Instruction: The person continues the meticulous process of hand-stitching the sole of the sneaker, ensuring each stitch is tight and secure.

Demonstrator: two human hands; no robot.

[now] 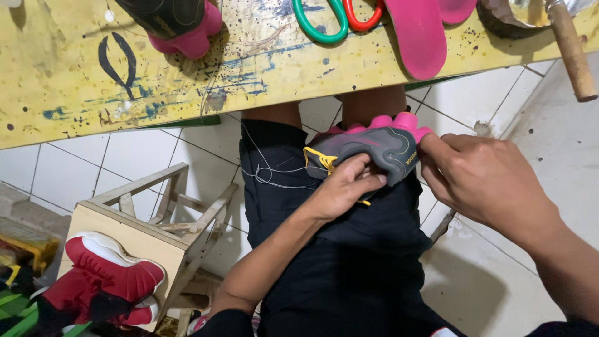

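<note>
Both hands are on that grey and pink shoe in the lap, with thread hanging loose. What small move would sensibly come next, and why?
Probably drawing the slack thread taut. It lies in loose loops over the dark shorts, while the left hand pins the grey and pink shoe and the right hand pinches its toe end.

Shoe [368, 146]: grey upper looked like matt synthetic cloth, pink sole looked rubbery, yellow lace loops corded.
Thread [268, 171]: thin, pale, limp strand across the black cloth shorts [324, 249].
Bench [187, 68]: wood, painted yellow, worn rough, speckled and smeared with dark and blue stains.
Insoles [418, 31]: pink, smooth, foam-like, matt.
Scissors [334, 19]: handles were glossy plastic, green and red.
Tool handle [571, 53]: bare turned wood, dull.
Stool [156, 218]: raw unpainted wood, scuffed.
Floor [543, 156]: white tiles, smooth, grimy at the joints.
Red shoe [106, 274]: looked soft, suede-like, white edge.
</note>
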